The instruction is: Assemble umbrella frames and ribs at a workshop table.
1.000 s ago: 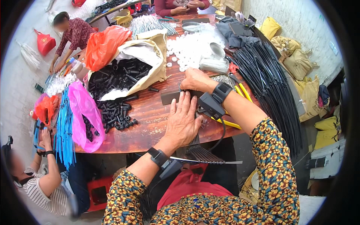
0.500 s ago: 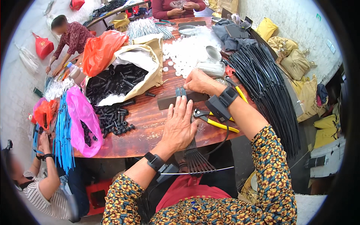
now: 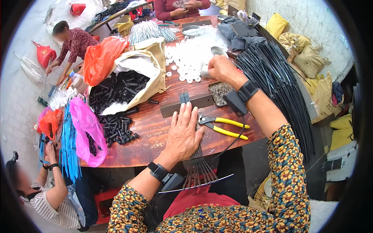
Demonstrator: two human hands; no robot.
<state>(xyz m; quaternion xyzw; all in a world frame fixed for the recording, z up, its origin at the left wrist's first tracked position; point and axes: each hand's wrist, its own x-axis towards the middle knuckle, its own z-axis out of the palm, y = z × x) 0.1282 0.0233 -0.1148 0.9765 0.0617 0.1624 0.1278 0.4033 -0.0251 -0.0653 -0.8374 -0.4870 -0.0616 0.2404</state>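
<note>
My left hand [image 3: 184, 132] lies flat, fingers stretched, on a row of thin black rods [image 3: 201, 165]. Their tips [image 3: 184, 97] stick out past my fingertips over a dark flat bar [image 3: 169, 110]. The rods' lower ends fan out over the table edge toward my lap, along a thin white strip [image 3: 221, 179]. My right hand [image 3: 224, 70] is at the right side of a heap of small white ring-shaped pieces [image 3: 190, 58], fingers curled in. A pale, shiny thing shows at its fingertips; I cannot tell what it is. Yellow-handled cutting pliers [image 3: 225, 126] lie right of my left hand.
A square tray of tiny parts [image 3: 218, 93] sits beside the bar. Long black rods [image 3: 276, 85] are piled on the right. On the left stand an open sack of black plastic parts [image 3: 157, 64], a pink bag [image 3: 87, 128] and blue rods [image 3: 69, 143]. Other people [image 3: 182, 9] work around the table.
My right hand has moved away from the rod tips, up and right to the white pieces. The tray of tiny parts and the pliers now show more fully. My left hand stays on the rods.
</note>
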